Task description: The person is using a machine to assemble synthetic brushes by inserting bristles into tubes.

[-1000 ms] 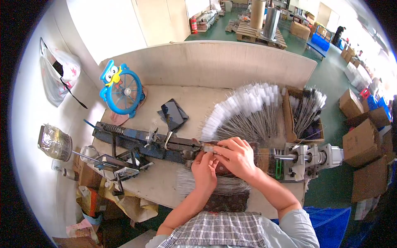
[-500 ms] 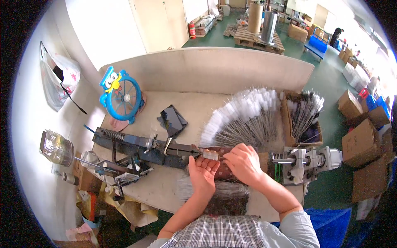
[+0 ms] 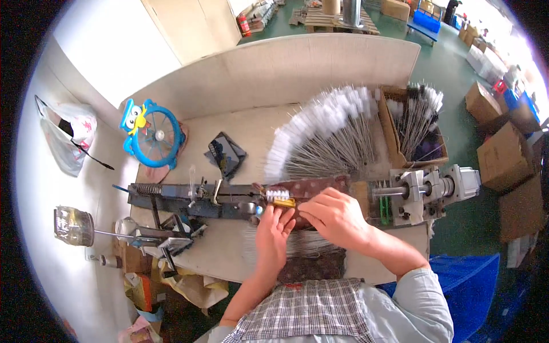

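Observation:
A small white-bristled brush head lies at the right end of the dark metal rail of the bench fixture. Just below the bristles is a small yellow piece, its exact kind unclear. My left hand is under it, with fingers curled and fingertips against the yellow piece. Close by on the right, my right hand has its fingers pinched together; whatever they grip is hidden. Behind both hands a dark red dotted cloth covers part of the bench.
Many white brushes on wire stems fan out behind my hands, beside a cardboard box of more brushes. A motorised shaft unit stands right. Left are a blue fan, a dark phone-like object and wire stems nearer me.
The view has tilted down, so the bench sits higher. My left palm has turned from open under the brush head to curled fingers; the yellow piece now shows. My right hand has shifted slightly.

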### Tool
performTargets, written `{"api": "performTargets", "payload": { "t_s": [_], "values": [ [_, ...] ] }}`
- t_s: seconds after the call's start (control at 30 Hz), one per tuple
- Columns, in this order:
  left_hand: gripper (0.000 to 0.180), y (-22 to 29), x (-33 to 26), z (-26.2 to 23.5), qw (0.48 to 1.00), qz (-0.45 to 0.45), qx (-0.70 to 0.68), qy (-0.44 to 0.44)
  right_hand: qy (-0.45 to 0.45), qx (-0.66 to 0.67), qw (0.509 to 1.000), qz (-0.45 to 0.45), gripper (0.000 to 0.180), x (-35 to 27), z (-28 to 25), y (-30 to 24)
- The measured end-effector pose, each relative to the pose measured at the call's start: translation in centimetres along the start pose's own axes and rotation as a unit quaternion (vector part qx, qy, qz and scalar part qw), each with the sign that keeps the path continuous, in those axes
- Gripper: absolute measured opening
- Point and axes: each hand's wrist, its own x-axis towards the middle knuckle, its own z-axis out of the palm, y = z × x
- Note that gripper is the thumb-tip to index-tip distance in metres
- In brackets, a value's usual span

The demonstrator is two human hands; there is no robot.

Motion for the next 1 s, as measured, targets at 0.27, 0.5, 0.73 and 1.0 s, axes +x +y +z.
{"api": "performTargets", "payload": {
  "t_s": [0.27,0.5,0.73,1.0],
  "values": [
    [0.033,2.6,-1.2,-16.5,0.974,0.092,-0.038,0.206,-0.15,0.047,0.983,0.092,0.011,-7.1,2.2,0.6],
    [0.038,10.2,-4.9,-35.8,0.877,0.225,-0.073,0.417,-0.327,0.006,0.912,0.248,0.019,-8.1,4.6,-0.6],
    [0.044,7.4,-4.3,-31.0,0.855,0.197,-0.008,0.48,-0.385,0.025,0.88,0.278,0.021,-7.6,-2.0,0.0],
    [0.024,0.8,-2.2,-15.4,0.972,0.026,-0.162,0.169,-0.413,-0.009,0.873,0.258,0.023,-8.5,-3.5,1.1]
  ]
}}
